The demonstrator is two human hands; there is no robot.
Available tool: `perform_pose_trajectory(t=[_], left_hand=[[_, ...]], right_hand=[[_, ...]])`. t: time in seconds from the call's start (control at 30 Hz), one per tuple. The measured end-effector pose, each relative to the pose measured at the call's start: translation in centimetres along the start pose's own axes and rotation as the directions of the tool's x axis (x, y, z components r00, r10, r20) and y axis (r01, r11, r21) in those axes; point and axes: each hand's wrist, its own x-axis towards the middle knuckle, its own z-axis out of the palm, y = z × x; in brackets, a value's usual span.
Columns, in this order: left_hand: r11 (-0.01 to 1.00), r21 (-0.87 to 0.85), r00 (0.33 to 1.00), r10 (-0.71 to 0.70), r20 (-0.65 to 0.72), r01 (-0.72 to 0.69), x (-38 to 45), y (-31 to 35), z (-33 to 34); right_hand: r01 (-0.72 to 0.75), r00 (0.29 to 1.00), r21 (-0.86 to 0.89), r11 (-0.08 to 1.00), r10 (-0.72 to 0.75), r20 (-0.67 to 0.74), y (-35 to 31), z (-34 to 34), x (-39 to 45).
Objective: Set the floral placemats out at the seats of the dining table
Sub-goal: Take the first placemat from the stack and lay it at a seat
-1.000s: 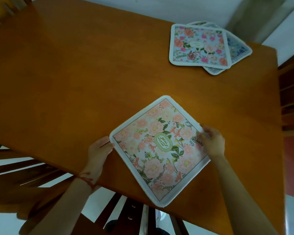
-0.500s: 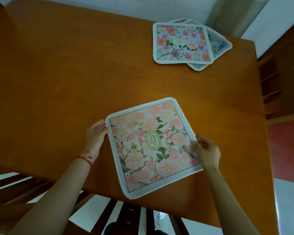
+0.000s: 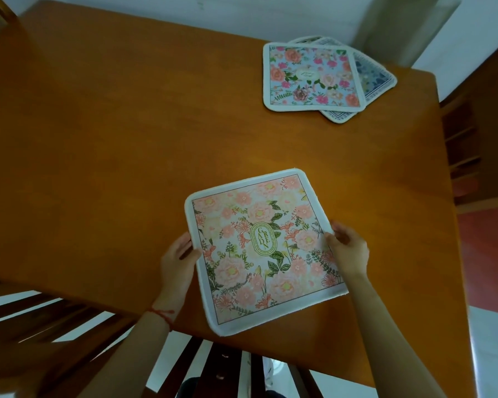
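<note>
At near table (image 3: 127, 139) edge | both hands are pinching pink placemat (image 3: 266, 248): left hand (image 3: 179, 261) left edge, right hand (image 3: 347, 251) right edge | mat lying skewed, near corner overhanging.

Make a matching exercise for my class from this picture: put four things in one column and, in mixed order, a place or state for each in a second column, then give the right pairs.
Things:
1. pink placemat
2. blue placemat
3. left hand
4. right hand

Places or states:
A. on top of the pile at the far corner of the table
B. at the pink mat's left edge
C. at the near table edge, between both hands
D. at the pink mat's right edge

Pairs: 1-C, 2-A, 3-B, 4-D
</note>
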Motion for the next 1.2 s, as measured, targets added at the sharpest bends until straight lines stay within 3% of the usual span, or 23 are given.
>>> perform_pose_trajectory(t=[0.17, 0.4, 1.2], left_hand=[[0.993, 0.084, 0.992, 0.071, 0.108, -0.080, 1.8, 2.1, 0.3], [0.975, 0.157, 0.974, 0.127, 0.189, -0.158, 4.3, 3.4, 0.8], [0.994, 0.058, 0.963, 0.072, 0.258, -0.089, 6.2, 2.5, -0.7]], right_hand=[[-0.010, 0.998, 0.011, 1.000, 0.011, -0.061, 0.9, -0.1, -1.9], [-0.116, 0.981, 0.144, 0.983, 0.136, -0.138, 1.3, 1.4, -3.8], [-0.192, 0.939, 0.189, 0.963, 0.237, -0.251, 1.5, 2.8, -7.8]])
